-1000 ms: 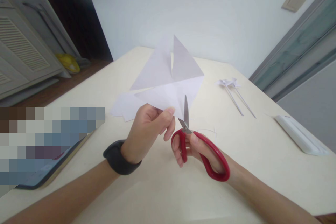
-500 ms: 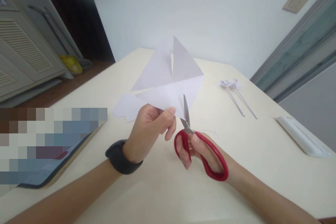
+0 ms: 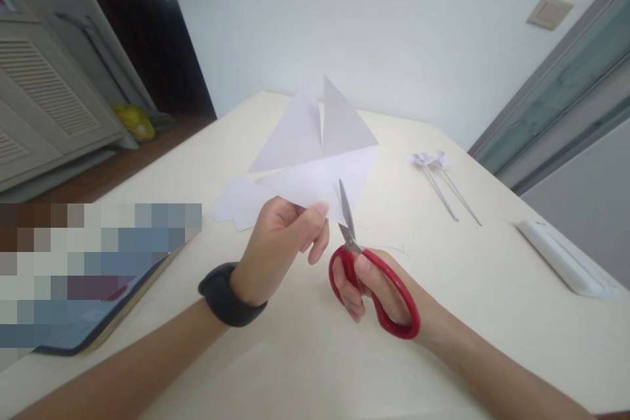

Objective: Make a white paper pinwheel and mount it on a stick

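Observation:
Between thumb and fingers, my left hand pinches the near edge of a white sheet of paper. Slits run in from the sheet's edges, leaving pointed flaps, some of them raised. My right hand has its fingers through the red handles of a pair of scissors. The scissors' blades are parted, with the paper's near right corner between them. Another white paper piece with a stepped edge lies on the table, left of and partly beneath the sheet.
Two paper pinwheels on rolled paper sticks lie to the right. Beyond them rests a long whitish case-like object. A tablet-like item, mostly pixelated, sits at left. The white table meets a wall at the back.
The scissors' handles have drawn slightly closer together, and the long blade tip has shifted a little left. My left hand keeps its pinch on the paper.

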`<move>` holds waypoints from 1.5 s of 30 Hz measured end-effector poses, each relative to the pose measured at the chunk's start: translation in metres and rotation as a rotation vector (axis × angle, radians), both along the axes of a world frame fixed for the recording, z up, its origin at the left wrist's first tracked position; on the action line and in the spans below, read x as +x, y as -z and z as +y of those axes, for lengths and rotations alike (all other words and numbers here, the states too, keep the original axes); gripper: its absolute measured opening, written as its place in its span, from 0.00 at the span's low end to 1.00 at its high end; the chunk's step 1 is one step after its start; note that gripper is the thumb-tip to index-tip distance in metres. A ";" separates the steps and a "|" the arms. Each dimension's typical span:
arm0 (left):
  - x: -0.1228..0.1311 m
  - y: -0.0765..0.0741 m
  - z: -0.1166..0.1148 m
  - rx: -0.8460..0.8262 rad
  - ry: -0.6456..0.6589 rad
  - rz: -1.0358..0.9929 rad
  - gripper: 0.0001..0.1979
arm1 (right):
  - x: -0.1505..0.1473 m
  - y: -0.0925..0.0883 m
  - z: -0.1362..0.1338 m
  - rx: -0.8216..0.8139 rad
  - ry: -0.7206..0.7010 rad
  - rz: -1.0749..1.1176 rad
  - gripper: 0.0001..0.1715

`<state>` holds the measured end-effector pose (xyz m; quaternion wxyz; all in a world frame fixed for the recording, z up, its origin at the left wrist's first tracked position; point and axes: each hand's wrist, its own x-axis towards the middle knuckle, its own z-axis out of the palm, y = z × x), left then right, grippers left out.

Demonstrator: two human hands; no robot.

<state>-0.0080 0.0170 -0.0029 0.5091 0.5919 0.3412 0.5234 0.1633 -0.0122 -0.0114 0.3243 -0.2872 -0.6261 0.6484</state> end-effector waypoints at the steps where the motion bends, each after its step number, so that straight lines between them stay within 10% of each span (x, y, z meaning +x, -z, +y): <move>1: 0.000 0.000 0.000 0.000 0.001 -0.001 0.25 | 0.000 0.000 0.000 0.004 0.001 0.003 0.18; 45: 0.002 -0.004 0.004 -0.092 -0.152 -0.026 0.23 | -0.003 -0.001 0.000 -0.076 0.112 -0.210 0.24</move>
